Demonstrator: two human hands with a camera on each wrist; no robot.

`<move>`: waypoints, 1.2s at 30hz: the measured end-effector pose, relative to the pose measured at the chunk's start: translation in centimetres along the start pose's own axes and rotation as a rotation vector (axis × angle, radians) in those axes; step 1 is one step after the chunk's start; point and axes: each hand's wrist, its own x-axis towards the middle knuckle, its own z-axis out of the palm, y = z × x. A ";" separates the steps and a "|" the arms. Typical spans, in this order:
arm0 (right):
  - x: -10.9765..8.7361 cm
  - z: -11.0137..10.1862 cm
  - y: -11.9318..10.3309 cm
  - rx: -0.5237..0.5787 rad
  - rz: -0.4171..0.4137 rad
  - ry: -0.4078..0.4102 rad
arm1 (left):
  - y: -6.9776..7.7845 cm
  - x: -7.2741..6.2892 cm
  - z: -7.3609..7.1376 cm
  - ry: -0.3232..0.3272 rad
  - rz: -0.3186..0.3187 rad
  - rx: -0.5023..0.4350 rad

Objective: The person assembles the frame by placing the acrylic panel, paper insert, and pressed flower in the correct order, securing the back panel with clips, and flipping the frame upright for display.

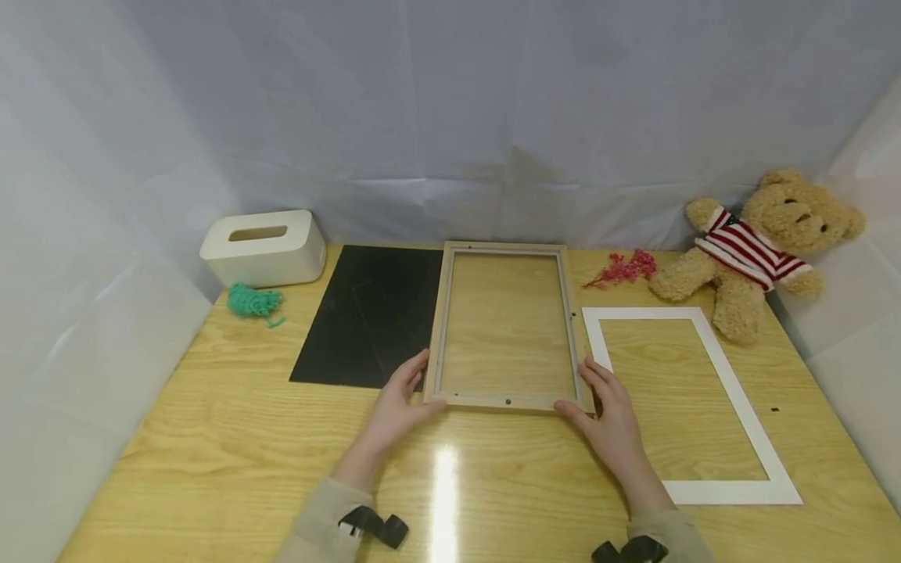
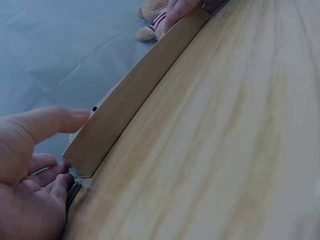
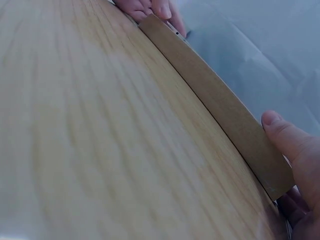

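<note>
A wooden picture frame [image 1: 479,401] lies in the middle of the table, small dark fasteners along its rails and wood grain visible within it. My left hand [image 1: 396,407] grips its near left corner, thumb at the front rail and fingers at the side. At the near right corner my right hand [image 1: 614,422] holds it the same way; in the right wrist view the thumb [image 3: 282,131] rests on the rail's top edge. Left of the frame lies a black backing board [image 1: 380,313], partly beside my left fingers. A white mat border [image 1: 728,492] lies to the right.
A white tissue box [image 1: 271,258] stands at the back left, with a bundle of green yarn [image 1: 248,299] before it. Pink dried flowers [image 1: 626,267] lie at the back right beside a teddy bear [image 1: 739,250]. White sheeting [image 1: 457,117] hangs behind the table.
</note>
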 end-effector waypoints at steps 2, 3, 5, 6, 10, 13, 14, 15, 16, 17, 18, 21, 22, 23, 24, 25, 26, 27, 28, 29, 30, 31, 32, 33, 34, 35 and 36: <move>0.0 -0.1 0.0 -0.003 -0.002 -0.001 | -0.2 0.1 0.1 0.004 0.029 0.024; 0.0 -0.1 0.0 -0.005 -0.003 -0.002 | -0.3 0.1 0.1 0.008 0.041 0.033; -0.1 -0.2 0.0 -0.009 0.000 -0.010 | -0.4 0.0 0.2 0.010 0.060 0.052; -0.2 -0.2 -0.1 -0.009 0.005 -0.017 | -0.4 0.0 0.2 0.012 0.065 0.056; -0.5 -0.4 -0.3 -0.009 0.035 -0.066 | -0.2 -0.3 0.3 0.018 0.072 0.070; -0.6 -0.5 -0.5 -0.029 0.029 -0.099 | -0.1 -0.4 0.3 0.021 0.071 0.076; -0.7 -0.6 -0.6 -0.038 0.021 -0.103 | -0.1 -0.4 0.3 0.020 0.072 0.076; -0.7 -0.6 -0.6 -0.045 0.013 -0.106 | -0.1 -0.4 0.3 0.019 0.074 0.079; -0.8 -0.7 -0.6 -0.051 0.007 -0.109 | -0.2 -0.4 0.3 0.019 0.078 0.082; -0.8 -0.8 -0.6 -0.053 -0.002 -0.110 | -0.2 -0.3 0.3 0.019 0.077 0.083; -0.9 -0.8 -0.6 -0.051 -0.007 -0.110 | -0.3 -0.3 0.3 0.020 0.077 0.082; -1.0 -0.9 -0.6 -0.038 -0.028 -0.101 | -0.3 -0.2 0.3 0.022 0.072 0.080; -1.0 -0.9 -0.7 -0.033 -0.038 -0.099 | -0.3 -0.2 0.3 0.024 0.072 0.077; -1.0 -0.9 -0.7 -0.029 -0.049 -0.095 | -0.2 -0.2 0.3 0.025 0.067 0.073; -1.0 -0.9 -0.7 -0.023 -0.056 -0.091 | -0.2 -0.2 0.3 0.026 0.066 0.069; -0.9 -0.9 -0.7 -0.023 -0.064 -0.090 | -0.1 -0.2 0.3 0.027 0.067 0.069; -0.9 -0.9 -0.7 -0.023 -0.071 -0.089 | -0.1 -0.2 0.2 0.026 0.072 0.065; -0.9 -0.9 -0.7 -0.022 -0.073 -0.089 | -0.1 -0.2 0.2 0.026 0.079 0.059; -0.9 -0.9 -0.7 -0.023 -0.073 -0.089 | -0.1 -0.2 0.2 0.022 0.091 0.056; -0.9 -0.9 -0.7 -0.024 -0.072 -0.089 | -0.1 -0.2 0.2 0.018 0.101 0.055; -0.9 -0.8 -0.7 -0.026 -0.069 -0.091 | -0.2 -0.1 0.2 0.012 0.114 0.058; -0.9 -0.8 -0.8 -0.026 -0.065 -0.092 | -0.2 -0.1 0.1 0.011 0.119 0.072; -0.9 -0.8 -0.8 -0.026 -0.062 -0.094 | -0.2 -0.1 0.1 0.010 0.119 0.081; -0.9 -0.9 -0.8 -0.024 -0.056 -0.097 | -0.2 -0.1 0.1 0.009 0.118 0.093; -0.9 -0.9 -0.8 -0.023 -0.053 -0.099 | -0.2 -0.1 0.0 0.010 0.109 0.111; -0.9 -0.9 -0.7 -0.020 -0.051 -0.100 | -0.2 -0.1 0.0 0.011 0.100 0.126; -0.9 -0.8 -0.7 -0.017 -0.050 -0.100 | -0.2 -0.2 0.0 0.012 0.093 0.142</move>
